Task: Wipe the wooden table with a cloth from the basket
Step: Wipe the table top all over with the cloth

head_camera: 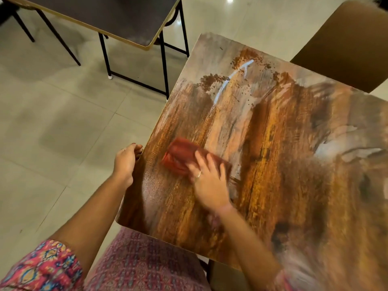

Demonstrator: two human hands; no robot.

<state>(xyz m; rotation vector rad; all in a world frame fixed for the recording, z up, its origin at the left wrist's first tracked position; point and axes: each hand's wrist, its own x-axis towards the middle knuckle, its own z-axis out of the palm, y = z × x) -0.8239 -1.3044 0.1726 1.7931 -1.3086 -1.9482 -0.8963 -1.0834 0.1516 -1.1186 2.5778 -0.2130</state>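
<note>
On the near left part of the square, streaky brown wooden table (273, 143), a folded red-orange cloth (180, 157) is pressed flat against the surface. It is covered at its near end by the right hand (206, 181), whose fingers are laid out fairly straight over the fabric rather than curled round it; the palm appears to bear down so that the cloth is kept in full contact with the wood. The hand and cloth are blurred, so the exact lie of the thumb cannot be told.

The left edge of the table is held by the left hand (126, 159), with the fingers curled over the rim, probably to steady the top against the push of the wiping.

Pale grey, dull streaks are seen across the far and right parts of the table, along with a thin white curved mark (231, 77) near the far side, while the wood around the cloth looks darker and glossier. From this it is judged that wiping is under way and that much of the far surface is left to be covered.

No basket is seen in the view. Beyond the table, a dark table with black metal legs (117, 15) stands on the pale tiled floor (52, 101).
</note>
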